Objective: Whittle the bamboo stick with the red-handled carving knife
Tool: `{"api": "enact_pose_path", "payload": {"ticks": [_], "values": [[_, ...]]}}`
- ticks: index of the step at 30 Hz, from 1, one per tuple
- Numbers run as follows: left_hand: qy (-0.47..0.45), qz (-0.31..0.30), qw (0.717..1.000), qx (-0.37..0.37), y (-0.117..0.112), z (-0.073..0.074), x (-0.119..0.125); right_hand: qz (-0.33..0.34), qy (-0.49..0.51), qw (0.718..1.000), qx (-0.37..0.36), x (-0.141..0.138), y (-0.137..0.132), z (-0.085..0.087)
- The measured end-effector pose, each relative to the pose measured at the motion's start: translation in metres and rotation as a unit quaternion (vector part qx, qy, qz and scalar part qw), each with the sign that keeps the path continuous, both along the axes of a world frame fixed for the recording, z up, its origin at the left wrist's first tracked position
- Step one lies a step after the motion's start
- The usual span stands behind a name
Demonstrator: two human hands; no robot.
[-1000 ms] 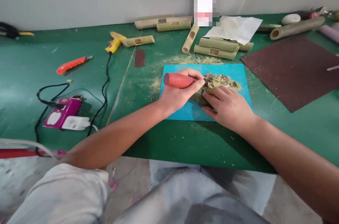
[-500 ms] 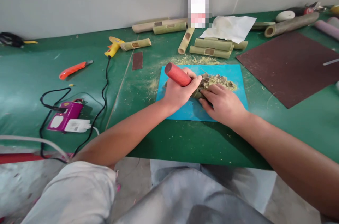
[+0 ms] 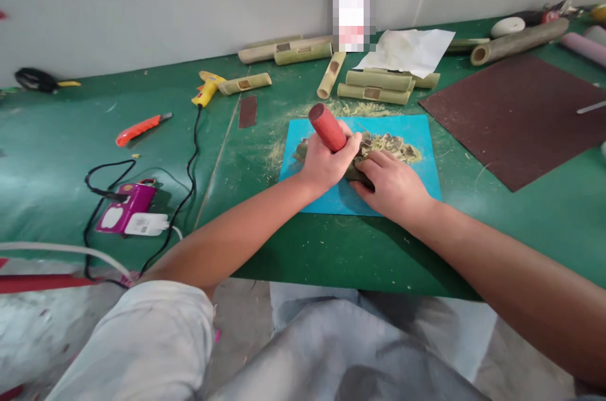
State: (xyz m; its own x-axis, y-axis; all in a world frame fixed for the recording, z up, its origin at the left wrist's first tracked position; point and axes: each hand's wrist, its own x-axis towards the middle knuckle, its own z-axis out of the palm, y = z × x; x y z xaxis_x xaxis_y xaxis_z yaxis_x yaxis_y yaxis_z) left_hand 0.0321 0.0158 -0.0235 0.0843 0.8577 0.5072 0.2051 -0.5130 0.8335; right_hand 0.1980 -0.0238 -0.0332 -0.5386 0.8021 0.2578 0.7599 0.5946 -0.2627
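**Change.** The red-handled tool (image 3: 326, 127) stands steeper than it did one second ago. Its handle then lay nearly level, butt end to the left. The butt end now points up and away from the person. The left hand (image 3: 326, 164) has rolled with it and sits closer to the right hand (image 3: 392, 189). Judged effect: the working end bears down more steeply on the bamboo piece (image 3: 355, 172) instead of running along it.

**Grip.** The left fingers are closed around the lower part of the handle. The right hand lies palm-down on the bamboo piece, fingers curled over it, pinning it to the blue mat (image 3: 331, 202) on the desk (image 3: 284, 249). The piece keeps its place on the mat. Shavings (image 3: 395, 145) lie heaped just beyond the right hand.

**Not visible.**
- The tool's blade or tip is covered by both hands.
- Only dark edges of the bamboo piece show.
- The contact point between tool and piece cannot be made out.
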Motion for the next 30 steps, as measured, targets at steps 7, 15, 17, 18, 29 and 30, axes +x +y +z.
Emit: {"api": "enact_pose_path", "payload": {"ticks": [7, 15, 17, 18, 29, 30], "values": [[-0.009, 0.051, 0.999, 0.004, 0.000, -0.010, -0.003, -0.004, 0.015, 1.000, -0.005, -0.002, 0.001, -0.001], [-0.041, 0.043, 0.998, -0.026, 0.002, -0.009, -0.004, -0.016, -0.014, 0.999, -0.033, -0.006, -0.001, 0.008], [-0.041, 0.036, 0.998, -0.028, 0.002, -0.008, -0.005, -0.019, -0.021, 0.999, -0.038, -0.006, -0.001, 0.009], [-0.036, 0.030, 0.999, -0.026, 0.002, -0.007, -0.005, -0.019, -0.023, 0.999, -0.039, -0.007, -0.001, 0.009], [-0.027, -0.080, 0.996, 0.015, 0.005, -0.015, -0.011, -0.015, 0.014, 0.999, -0.035, -0.005, 0.000, 0.003], [-0.023, -0.072, 0.997, 0.021, 0.005, -0.015, -0.011, -0.017, 0.012, 0.999, -0.039, -0.005, 0.000, 0.004]]}}
